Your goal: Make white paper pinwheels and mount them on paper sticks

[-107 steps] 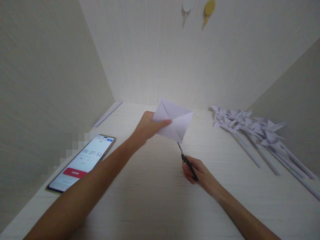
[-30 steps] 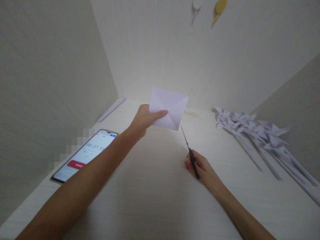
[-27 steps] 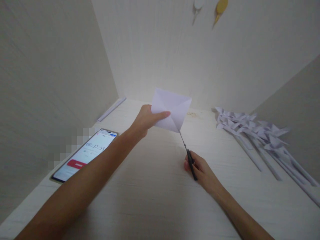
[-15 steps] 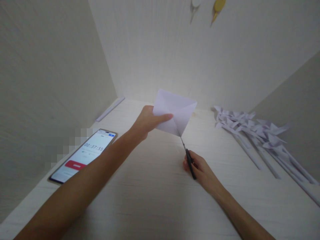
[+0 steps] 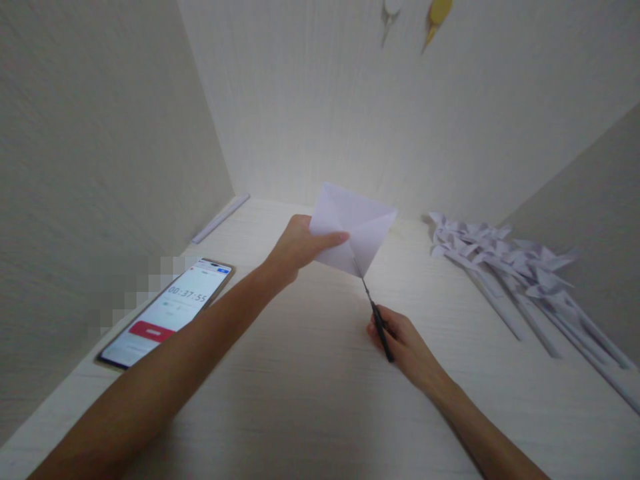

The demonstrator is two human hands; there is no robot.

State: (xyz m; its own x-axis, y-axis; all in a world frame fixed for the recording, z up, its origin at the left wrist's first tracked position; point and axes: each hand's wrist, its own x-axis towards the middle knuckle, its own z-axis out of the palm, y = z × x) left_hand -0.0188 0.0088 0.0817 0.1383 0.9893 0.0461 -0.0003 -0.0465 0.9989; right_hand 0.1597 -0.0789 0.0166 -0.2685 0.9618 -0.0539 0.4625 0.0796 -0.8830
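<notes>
A creased square sheet of white paper [image 5: 367, 223] is held up above the table by my left hand [image 5: 303, 243]. My left thumb lies on the paper's face near its middle, and the other fingers are hidden behind it. Black-handled scissors [image 5: 381, 330] are in my right hand [image 5: 397, 337], with the fingers closed round the handles. Their blades reach into the paper's lower corner, along the diagonal crease towards the centre. The handles look closed together.
Several paper pinwheels [image 5: 500, 250] on rolled paper sticks lie in a pile at the right. A phone [image 5: 173, 303] showing a timer lies at the left, partly under my left forearm. Behind it a rolled paper stick [image 5: 220, 219] rests by the wall. Two hooks [image 5: 438, 17] are on the back wall.
The paper and my left hand have shifted slightly to the right and down. The scissors' handles have come together, with the blades still at the paper's lower corner.
</notes>
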